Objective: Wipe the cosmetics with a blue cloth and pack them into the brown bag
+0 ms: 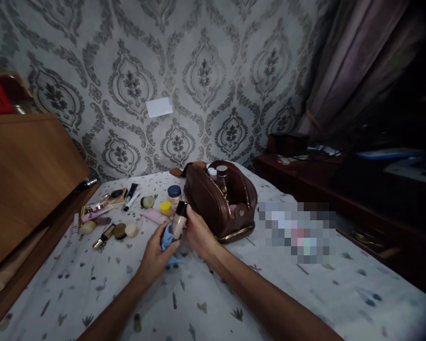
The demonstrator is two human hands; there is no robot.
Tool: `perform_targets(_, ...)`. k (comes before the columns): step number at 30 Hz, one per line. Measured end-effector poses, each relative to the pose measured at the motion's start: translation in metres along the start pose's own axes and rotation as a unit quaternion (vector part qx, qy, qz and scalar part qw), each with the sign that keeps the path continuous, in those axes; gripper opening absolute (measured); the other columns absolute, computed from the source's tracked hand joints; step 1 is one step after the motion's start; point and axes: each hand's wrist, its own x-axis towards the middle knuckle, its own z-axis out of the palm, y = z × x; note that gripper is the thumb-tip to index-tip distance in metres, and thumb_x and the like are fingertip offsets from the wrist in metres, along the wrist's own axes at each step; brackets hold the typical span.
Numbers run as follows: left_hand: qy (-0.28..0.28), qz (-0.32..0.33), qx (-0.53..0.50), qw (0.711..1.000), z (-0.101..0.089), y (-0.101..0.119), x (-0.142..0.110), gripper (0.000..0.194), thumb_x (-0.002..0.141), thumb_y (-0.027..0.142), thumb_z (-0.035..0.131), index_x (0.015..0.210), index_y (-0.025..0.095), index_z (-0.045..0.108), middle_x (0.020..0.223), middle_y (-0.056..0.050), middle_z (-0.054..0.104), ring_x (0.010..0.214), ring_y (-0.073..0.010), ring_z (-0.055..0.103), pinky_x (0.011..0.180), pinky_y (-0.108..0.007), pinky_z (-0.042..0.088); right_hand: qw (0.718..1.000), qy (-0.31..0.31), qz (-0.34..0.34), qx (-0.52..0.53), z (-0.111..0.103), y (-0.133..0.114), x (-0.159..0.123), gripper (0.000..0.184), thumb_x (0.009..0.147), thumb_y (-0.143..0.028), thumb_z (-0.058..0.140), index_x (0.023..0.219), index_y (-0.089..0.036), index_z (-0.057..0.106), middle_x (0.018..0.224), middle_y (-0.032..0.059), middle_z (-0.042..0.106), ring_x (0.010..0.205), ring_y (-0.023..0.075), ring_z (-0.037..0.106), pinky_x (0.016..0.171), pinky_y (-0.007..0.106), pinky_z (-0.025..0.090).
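Between my two hands is a foundation bottle [178, 222] with a black cap, tilted slightly. My left hand [156, 250] is closed around a blue cloth [167, 237], which presses against the bottle's lower left side. My right hand [200, 234] grips the bottle from the right, its thumb and fingers near the cap. Just beyond my right hand stands a brown toiletry bag [205, 201], unzipped, with a dark-capped bottle [222, 174] showing in its opening. A yellow-lidded jar [166, 207], a pink tube [153, 216] and a blue-lidded jar [174, 193] are close by.
Several cosmetics lie to the left on the patterned sheet [113, 284], among them a gold compact [117, 194] and a black tube [131, 191]. A wooden panel [24, 175] borders the left. A dark desk [326, 173] stands right, near a pixelated patch. The patterned wall [205, 85] is behind.
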Motion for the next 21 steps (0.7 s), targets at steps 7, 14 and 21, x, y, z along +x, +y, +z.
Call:
perform_targets(7,0.039,0.054,0.107,0.992,-0.001,-0.014,0.001,0.047,0.086,0.04,0.062,0.127,0.019,0.055,0.126,-0.011,0.063,0.12,-0.026,0.058,0.104,-0.04,0.046,0.999,-0.004,-0.022,-0.048,0.002,-0.006,-0.002,0.055,0.067,-0.065,0.076,0.095,-0.019,0.071,0.101,0.0074,0.074,0.098,0.0242,0.066,0.08,0.033,0.049)
perform_targets(14,0.052,0.111,0.233,0.965,-0.01,-0.021,0.002,0.044,0.089,0.039,0.057,0.129,0.02,0.052,0.121,-0.011,0.064,0.113,-0.0263,0.062,0.096,-0.04,0.051,0.982,-0.003,-0.074,-0.173,0.0,-0.005,-0.002,0.053,0.073,-0.066,0.069,0.095,-0.018,0.07,0.088,0.0039,0.069,0.078,0.017,0.062,0.064,0.026,0.047)
perform_targets(21,0.061,0.229,0.383,0.893,-0.027,-0.026,0.005,0.045,0.094,0.041,0.051,0.134,0.021,0.05,0.121,-0.011,0.066,0.109,-0.026,0.065,0.089,-0.036,0.054,0.952,-0.006,-0.127,-0.278,0.005,-0.024,-0.008,0.058,0.067,-0.037,0.077,0.119,-0.021,0.054,0.083,-0.0009,0.057,0.066,0.0137,0.053,0.05,0.024,0.048)
